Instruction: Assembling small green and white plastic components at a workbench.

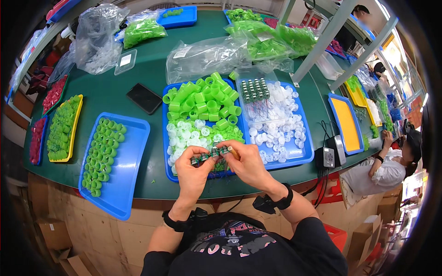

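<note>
Both my hands meet over the near edge of the blue tray. Between them runs a short row of small green circuit boards with thin wires hanging below. My left hand pinches the row's left part, while my right hand grips its right end. A small tan piece shows by the right fingers; its kind is unclear. Green plastic rings and white translucent caps fill the tray under my hands. Beside it, a clear box with more wired circuit boards rests on white caps in another blue tray.
At left, a blue tray holds rows of green pieces, beside a yellow-rimmed tray. A black phone lies behind. Plastic bags cover the back. Power adapters and an orange-and-blue tray stand right, near a co-worker.
</note>
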Tool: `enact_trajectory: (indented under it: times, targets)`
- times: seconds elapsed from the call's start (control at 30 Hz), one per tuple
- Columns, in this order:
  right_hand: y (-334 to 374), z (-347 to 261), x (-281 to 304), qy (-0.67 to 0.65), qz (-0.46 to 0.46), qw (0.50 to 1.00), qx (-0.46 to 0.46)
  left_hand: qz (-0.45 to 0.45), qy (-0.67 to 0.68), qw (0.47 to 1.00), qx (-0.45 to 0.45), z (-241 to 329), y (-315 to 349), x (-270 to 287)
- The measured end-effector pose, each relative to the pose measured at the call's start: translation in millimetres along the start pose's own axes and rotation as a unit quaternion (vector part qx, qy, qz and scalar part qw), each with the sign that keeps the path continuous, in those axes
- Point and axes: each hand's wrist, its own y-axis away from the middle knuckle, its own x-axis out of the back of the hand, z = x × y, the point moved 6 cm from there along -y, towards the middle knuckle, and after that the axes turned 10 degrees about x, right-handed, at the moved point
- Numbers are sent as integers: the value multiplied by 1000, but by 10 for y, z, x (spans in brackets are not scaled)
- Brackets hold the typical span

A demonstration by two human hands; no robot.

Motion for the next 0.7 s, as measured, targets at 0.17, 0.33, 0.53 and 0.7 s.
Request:
enact_trajectory:
  times: [0.17, 0.33, 0.53, 0.7]
  targets:
    - [10, -44, -17, 77, 88, 990, 76, 53, -115, 989, -77, 245, 73, -90]
    - [-80, 41, 31, -15, 29, 999, -12, 62, -48, 995, -66, 154, -8, -95]
    - [-70, 366, -2, -130, 57, 988, -65, -79, 60, 995, 17, 20, -56, -240]
    - [-31, 342, -48, -69, 52, 994, -64, -23, -72, 997, -5, 66, -6, -258]
